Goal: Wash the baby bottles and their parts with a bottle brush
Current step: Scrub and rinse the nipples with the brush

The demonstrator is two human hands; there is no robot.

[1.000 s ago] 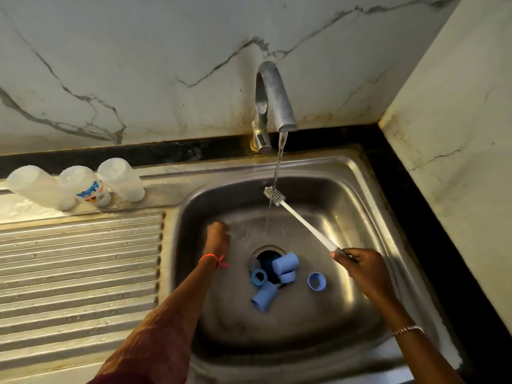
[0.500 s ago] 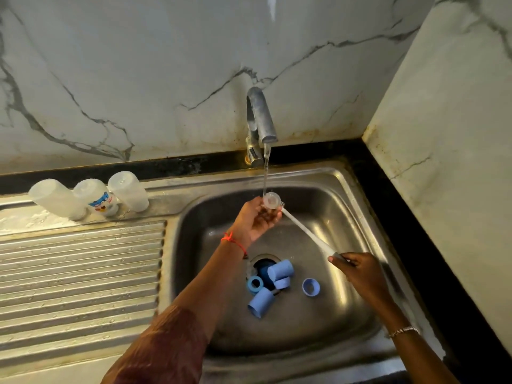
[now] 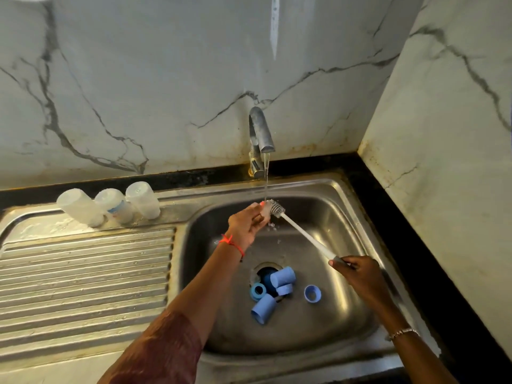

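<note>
Three clear bottles [image 3: 110, 203] were noted inverted on the ledge behind the drainboard [image 3: 83, 273]; they were judged already washed. A small clear part [image 3: 265, 211] was pinched in the left hand [image 3: 249, 224] under the running tap [image 3: 260, 131], with the head of the bottle brush [image 3: 304, 236] against it. The brush handle was gripped by the right hand [image 3: 360, 273]. Blue caps and rings [image 3: 273, 289] lay around the drain of the sink [image 3: 332, 217] and were judged unwashed. Progress was estimated at roughly midway.
</note>
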